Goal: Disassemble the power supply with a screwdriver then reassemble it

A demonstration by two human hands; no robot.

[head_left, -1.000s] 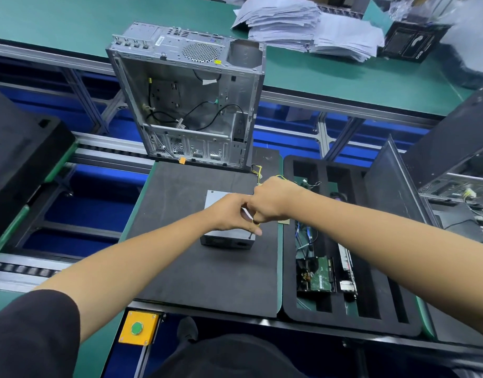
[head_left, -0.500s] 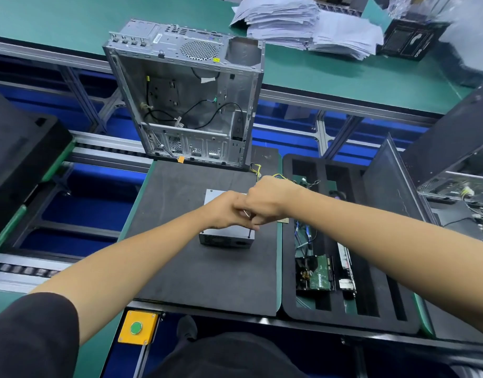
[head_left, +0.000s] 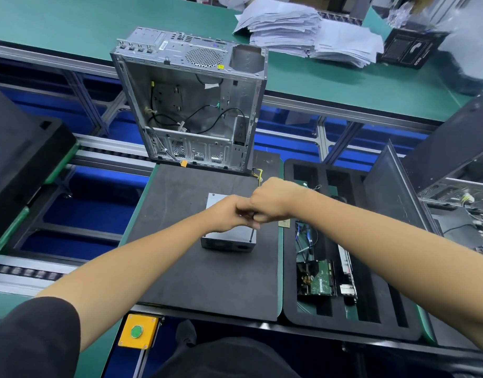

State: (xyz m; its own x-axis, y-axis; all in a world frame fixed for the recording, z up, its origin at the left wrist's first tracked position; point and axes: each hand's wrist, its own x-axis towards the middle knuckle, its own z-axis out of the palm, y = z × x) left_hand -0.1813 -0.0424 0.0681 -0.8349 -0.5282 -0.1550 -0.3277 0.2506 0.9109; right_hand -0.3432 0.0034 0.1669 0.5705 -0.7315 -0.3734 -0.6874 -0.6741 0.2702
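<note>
We see the grey power supply lying on the black mat of the worktop, in front of the open computer case. Our right hand is curled into a fist around the screwdriver, its thin shaft standing on the unit's near right corner. Our left hand rests on top of the unit, fingers curled against the right fist; whether it grips anything, we cannot tell.

The right hand is closed in a fist around the screwdriver; its shaft descends to the near right corner of the power supply. The left hand touches the right hand, resting on the unit. Beyond both hands stands an open computer case.
</note>
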